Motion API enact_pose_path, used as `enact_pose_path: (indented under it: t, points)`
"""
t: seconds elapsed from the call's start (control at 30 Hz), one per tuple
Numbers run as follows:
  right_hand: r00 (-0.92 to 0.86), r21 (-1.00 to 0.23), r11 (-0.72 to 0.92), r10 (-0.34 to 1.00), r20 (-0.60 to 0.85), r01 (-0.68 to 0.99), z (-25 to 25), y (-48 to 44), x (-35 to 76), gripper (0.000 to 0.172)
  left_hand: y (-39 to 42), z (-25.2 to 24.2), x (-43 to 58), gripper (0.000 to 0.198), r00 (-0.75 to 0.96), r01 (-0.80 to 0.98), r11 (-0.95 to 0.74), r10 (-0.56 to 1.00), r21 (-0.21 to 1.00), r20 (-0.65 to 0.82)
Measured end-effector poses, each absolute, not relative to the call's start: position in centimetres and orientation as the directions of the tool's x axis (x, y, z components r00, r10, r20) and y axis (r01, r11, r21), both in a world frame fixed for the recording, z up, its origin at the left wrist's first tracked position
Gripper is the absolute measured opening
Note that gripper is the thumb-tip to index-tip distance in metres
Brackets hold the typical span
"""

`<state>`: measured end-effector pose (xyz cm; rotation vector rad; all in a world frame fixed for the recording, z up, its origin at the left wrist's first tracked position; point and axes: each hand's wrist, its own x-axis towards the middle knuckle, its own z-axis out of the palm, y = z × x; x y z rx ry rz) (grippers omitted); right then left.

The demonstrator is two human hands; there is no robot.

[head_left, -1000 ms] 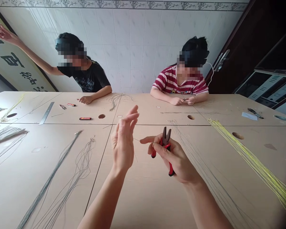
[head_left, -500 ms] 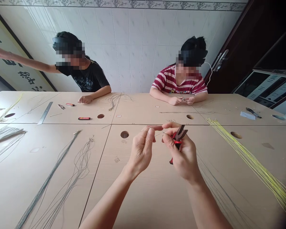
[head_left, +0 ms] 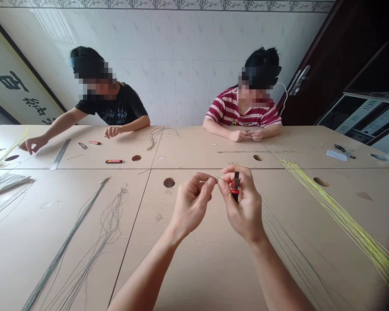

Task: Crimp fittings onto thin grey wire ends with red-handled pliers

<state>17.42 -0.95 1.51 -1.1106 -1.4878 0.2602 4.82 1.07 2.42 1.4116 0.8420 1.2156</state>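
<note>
My left hand (head_left: 194, 203) is closed in a pinch, thumb against forefinger, on a thin wire (head_left: 219, 178). The wire's short end shows between the fingertips of both hands. Palm and fingers of my right hand (head_left: 246, 205) are wrapped round a pair of pliers (head_left: 236, 183) with red and black handles, its dark jaws pointing up. Thumb and forefinger of that same hand meet at the wire, touching or nearly touching my left fingertips. Most of the pliers' handles are hidden in the palm. Both hands are held above the table (head_left: 188, 272).
Grey wire bundles (head_left: 74, 235) lie left, yellow wires (head_left: 337, 216) right, and loose grey wires (head_left: 298, 250) beside my right forearm. Holes (head_left: 169, 182) pierce the tabletop. Across it sit two people; a steel ruler (head_left: 61, 154) and a red-black knife (head_left: 113, 161) lie near one.
My hands have come closer together, fingertips now meeting at the wire. The pliers have turned upright, jaws less spread in view. The person at left has lowered an outstretched arm to the table.
</note>
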Motion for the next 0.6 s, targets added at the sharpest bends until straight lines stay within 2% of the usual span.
enact_pose_path:
  t: [0.13,0.3,0.37,0.47,0.53,0.6]
  points:
    - [0.181,-0.702,0.524,0.725,0.665,0.482,1.6,-0.9,17.4,0.007,1.0,2.9,4.2,0.042,0.331,-0.052,-0.173,0.926,0.984,0.180]
    - [0.222,-0.753,0.477,0.757,0.614,0.454,1.6,-1.0,17.6,0.009,1.3,3.2,3.5,0.038,0.520,0.046,-0.096,0.852,0.994,0.058]
    - [0.229,-0.752,0.475,0.754,0.615,0.456,1.6,-1.0,17.6,0.009,1.4,3.2,3.3,0.038,0.656,0.086,-0.052,0.754,0.995,-0.017]
    - [0.244,-0.748,0.470,0.745,0.621,0.468,1.5,-0.8,17.6,0.008,1.3,3.4,2.7,0.038,0.842,0.075,0.072,0.529,0.995,-0.102]
    - [0.254,-0.752,0.466,0.744,0.618,0.466,1.4,-0.7,17.6,0.008,1.0,3.6,2.3,0.036,0.914,0.009,0.184,0.398,0.983,-0.083]
    - [0.261,-0.758,0.464,0.745,0.614,0.459,1.3,-0.6,17.5,0.008,0.5,3.8,1.8,0.032,0.945,-0.113,0.277,0.328,0.954,0.017]
